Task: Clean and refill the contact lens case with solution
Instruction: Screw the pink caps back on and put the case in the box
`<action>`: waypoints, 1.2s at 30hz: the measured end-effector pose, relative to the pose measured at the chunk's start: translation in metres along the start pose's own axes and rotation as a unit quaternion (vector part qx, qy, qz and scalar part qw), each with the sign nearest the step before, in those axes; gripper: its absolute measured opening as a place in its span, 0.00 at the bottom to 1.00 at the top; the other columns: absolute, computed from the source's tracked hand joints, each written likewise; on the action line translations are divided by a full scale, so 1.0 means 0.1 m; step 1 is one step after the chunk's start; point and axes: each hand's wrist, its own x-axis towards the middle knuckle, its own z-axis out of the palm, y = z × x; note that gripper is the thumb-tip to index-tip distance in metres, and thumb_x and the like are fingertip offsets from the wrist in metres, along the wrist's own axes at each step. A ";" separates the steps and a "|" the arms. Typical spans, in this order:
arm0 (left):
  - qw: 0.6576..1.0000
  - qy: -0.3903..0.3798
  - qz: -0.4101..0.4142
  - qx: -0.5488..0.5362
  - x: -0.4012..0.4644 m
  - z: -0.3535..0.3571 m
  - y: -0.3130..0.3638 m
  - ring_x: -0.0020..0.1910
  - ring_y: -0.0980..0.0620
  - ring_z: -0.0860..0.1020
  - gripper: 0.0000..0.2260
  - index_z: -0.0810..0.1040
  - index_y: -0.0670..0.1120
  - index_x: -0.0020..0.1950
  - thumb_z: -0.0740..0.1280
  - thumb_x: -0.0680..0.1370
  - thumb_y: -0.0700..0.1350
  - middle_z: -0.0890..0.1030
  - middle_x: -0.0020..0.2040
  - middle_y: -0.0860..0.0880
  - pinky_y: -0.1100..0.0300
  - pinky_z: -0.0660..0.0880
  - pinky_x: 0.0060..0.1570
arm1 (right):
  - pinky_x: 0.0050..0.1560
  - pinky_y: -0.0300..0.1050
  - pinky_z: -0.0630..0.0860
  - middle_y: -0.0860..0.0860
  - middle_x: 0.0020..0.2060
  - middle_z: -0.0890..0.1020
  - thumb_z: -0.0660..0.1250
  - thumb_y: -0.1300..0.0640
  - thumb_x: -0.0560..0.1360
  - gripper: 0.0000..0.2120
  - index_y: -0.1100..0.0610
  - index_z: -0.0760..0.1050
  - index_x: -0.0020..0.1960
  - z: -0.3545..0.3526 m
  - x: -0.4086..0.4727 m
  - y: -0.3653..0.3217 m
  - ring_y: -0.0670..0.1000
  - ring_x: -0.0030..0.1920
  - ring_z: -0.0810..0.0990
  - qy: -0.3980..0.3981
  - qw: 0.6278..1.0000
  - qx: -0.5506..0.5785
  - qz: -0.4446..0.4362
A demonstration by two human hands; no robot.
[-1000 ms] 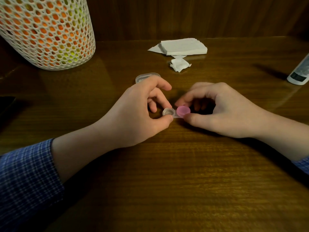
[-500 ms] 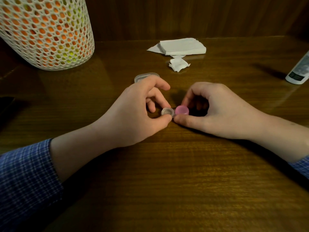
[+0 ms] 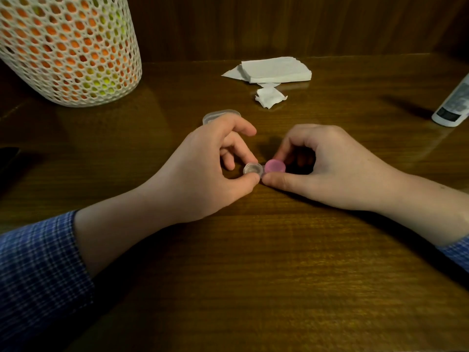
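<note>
Spilling is the main risk as I judge it: the lens case [image 3: 262, 169] sits low on the worktop [image 3: 253, 262] between the two hands, and its left well looks uncapped, with a clear rim and something glassy inside, though I cannot tell whether liquid is in it. The left hand [image 3: 203, 171] pinches that clear well between thumb and a curled finger; the right hand [image 3: 327, 166] pinches the pink cap [image 3: 274, 165] between thumb and forefinger. If the right grip twists hard while the left one holds loosely, the case could turn or tip and shed whatever the open well holds. A cap set on crooked could cross its thread and leak. The cap is small and smooth, so it might slip from the fingertips and roll off.

Counted: one lens case with two wells; one pink cap; one clear lid [image 3: 220, 115] lying just behind the left hand, partly hidden; one stack of white napkins [image 3: 275, 69] at the back; one crumpled tissue [image 3: 269, 97] just before it; one white bottle [image 3: 454, 105] at the right edge, well apart from the hands; one white mesh basket [image 3: 68, 49] with orange and yellow showing through.
</note>
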 end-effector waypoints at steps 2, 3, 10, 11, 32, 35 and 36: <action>1.000 0.000 0.002 0.002 0.00 0.00 0.00 0.43 0.56 0.81 0.26 0.75 0.47 0.69 0.79 0.73 0.45 0.85 0.46 0.57 0.70 0.73 0.37 | 0.33 0.33 0.69 0.40 0.39 0.80 0.68 0.29 0.65 0.19 0.44 0.78 0.43 0.01 0.01 -0.01 0.38 0.44 0.76 0.005 1.000 -0.017 0.004; 1.000 0.001 0.003 0.003 0.00 0.00 -0.01 0.43 0.56 0.81 0.26 0.75 0.47 0.69 0.78 0.73 0.45 0.85 0.47 0.57 0.70 0.73 0.37 | 0.33 0.34 0.69 0.41 0.39 0.79 0.68 0.28 0.65 0.21 0.44 0.78 0.44 0.01 0.01 -0.01 0.38 0.44 0.76 0.004 1.000 -0.021 0.004; 1.000 -0.002 -0.001 0.004 0.01 0.00 -0.01 0.42 0.57 0.80 0.27 0.74 0.48 0.69 0.78 0.73 0.46 0.85 0.47 0.58 0.69 0.74 0.38 | 0.42 0.33 0.75 0.39 0.49 0.81 0.70 0.41 0.74 0.17 0.43 0.82 0.60 -0.05 -0.01 0.04 0.41 0.48 0.79 -0.040 0.998 0.046 -0.005; 1.000 -0.002 -0.001 0.004 0.00 0.00 -0.01 0.42 0.57 0.80 0.27 0.74 0.48 0.69 0.78 0.73 0.46 0.85 0.47 0.58 0.69 0.74 0.38 | 0.43 0.33 0.75 0.39 0.48 0.81 0.70 0.42 0.73 0.15 0.43 0.83 0.59 -0.05 -0.01 0.05 0.41 0.48 0.79 -0.044 0.998 0.048 -0.007; 1.000 -0.001 -0.005 -0.003 0.01 -0.01 -0.01 0.43 0.56 0.81 0.27 0.74 0.48 0.69 0.79 0.72 0.47 0.86 0.46 0.58 0.70 0.74 0.38 | 0.43 0.31 0.73 0.40 0.44 0.82 0.70 0.42 0.72 0.15 0.45 0.85 0.55 -0.03 -0.01 0.05 0.40 0.46 0.79 -0.031 0.998 0.043 -0.023; 1.000 0.000 -0.003 -0.005 0.01 -0.01 -0.01 0.43 0.57 0.81 0.27 0.74 0.48 0.69 0.78 0.72 0.47 0.86 0.46 0.58 0.71 0.74 0.38 | 0.45 0.33 0.75 0.39 0.44 0.82 0.70 0.39 0.71 0.15 0.45 0.85 0.53 -0.02 -0.01 0.04 0.40 0.48 0.80 -0.021 0.999 0.030 -0.025; 1.000 -0.001 -0.003 -0.006 0.01 -0.01 -0.01 0.43 0.57 0.81 0.27 0.75 0.48 0.69 0.79 0.72 0.46 0.86 0.46 0.57 0.71 0.74 0.38 | 0.46 0.34 0.76 0.40 0.44 0.82 0.70 0.38 0.70 0.15 0.45 0.84 0.52 -0.02 -0.01 0.03 0.40 0.49 0.80 -0.018 0.999 0.028 -0.025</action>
